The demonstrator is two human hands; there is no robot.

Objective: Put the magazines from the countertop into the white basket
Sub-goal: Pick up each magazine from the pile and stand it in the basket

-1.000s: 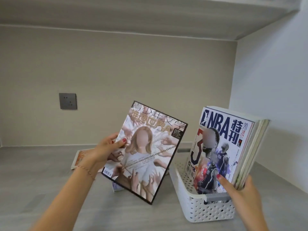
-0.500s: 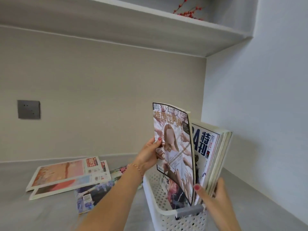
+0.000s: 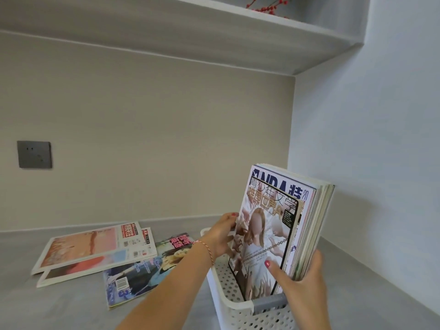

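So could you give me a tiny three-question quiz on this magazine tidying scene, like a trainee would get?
1. True or false: the magazine with the pale chained-figure cover stands upright in the white perforated plastic basket.
2. Which of the hands steadies the upright stack from its near edge, thumb on the front cover? A) left hand B) right hand
3. Fill in: the flat magazines not yet in the basket lie on the grey ____.

Key: 1 true; 2 B; 3 countertop.
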